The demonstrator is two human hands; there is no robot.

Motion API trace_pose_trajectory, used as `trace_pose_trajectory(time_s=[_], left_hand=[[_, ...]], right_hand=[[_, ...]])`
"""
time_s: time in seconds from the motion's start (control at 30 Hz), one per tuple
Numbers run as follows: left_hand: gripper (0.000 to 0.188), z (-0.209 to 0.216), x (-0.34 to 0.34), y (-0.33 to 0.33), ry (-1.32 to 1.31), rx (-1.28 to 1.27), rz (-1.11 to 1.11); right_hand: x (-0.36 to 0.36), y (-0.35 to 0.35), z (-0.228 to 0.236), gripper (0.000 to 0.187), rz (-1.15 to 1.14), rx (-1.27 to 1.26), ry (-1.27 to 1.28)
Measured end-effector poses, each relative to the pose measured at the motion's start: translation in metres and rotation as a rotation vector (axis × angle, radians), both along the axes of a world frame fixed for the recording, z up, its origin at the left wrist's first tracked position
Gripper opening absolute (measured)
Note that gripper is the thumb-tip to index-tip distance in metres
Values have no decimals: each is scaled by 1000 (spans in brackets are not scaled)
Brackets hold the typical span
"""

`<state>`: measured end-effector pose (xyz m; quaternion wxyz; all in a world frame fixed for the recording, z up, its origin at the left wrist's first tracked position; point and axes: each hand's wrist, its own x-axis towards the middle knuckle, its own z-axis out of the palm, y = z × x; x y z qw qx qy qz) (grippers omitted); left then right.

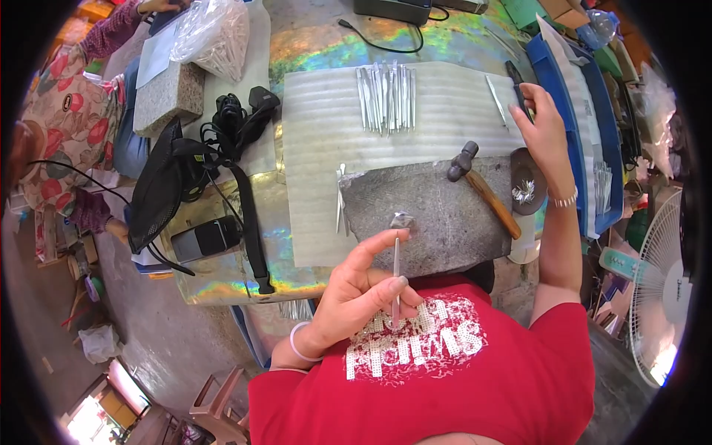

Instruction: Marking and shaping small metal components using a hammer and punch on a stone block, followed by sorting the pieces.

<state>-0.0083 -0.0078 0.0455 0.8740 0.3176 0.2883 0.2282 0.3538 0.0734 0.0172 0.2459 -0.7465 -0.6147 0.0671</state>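
Observation:
My left hand (354,297) pinches a slim silver metal strip (397,278), held upright between thumb and fingers above my lap. Out to the right, my right hand (547,132) has its fingers around a slender black-handled tool (517,81); its working end is too small to tell. Beside that tool lies a thin pointed metal piece (495,101). A grey stone block (423,193) sits in front of me, with a small shiny silver piece (402,220) on it. Resting across its right side is a hammer (482,189) with a wooden handle.
Several silver strips (387,100) lie in a row on white foam sheeting (315,148). A dark round dish (526,174) holds small silver bits. Blue trays (610,141) and a white fan (656,289) stand right. A black bag (159,196) and another person (74,126) are left.

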Motion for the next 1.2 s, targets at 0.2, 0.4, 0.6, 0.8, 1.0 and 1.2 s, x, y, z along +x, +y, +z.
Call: trace_pose_trajectory(time_s=[0.2,0.4,0.6,0.8,1.0,1.2], left_hand=[[56,5,7,-2,40,46,37],[56,6,10,-9,113,226,48],[58,7,13,-7,102,161,28],[60,8,12,-3,81,52,12],[60,10,14,-7,107,73,34],[60,8,17,-6,171,189,-4]], right_hand=[[45,16,-49,47,-12,-119,-330],[46,17,-54,49,-130,-83,-366],[41,14,-53,40,-147,-81,-552],[60,11,-65,37,-277,-201,-458],[73,0,-45,34,-206,-96,62],[38,-65,-9,39,230,172,1627]])
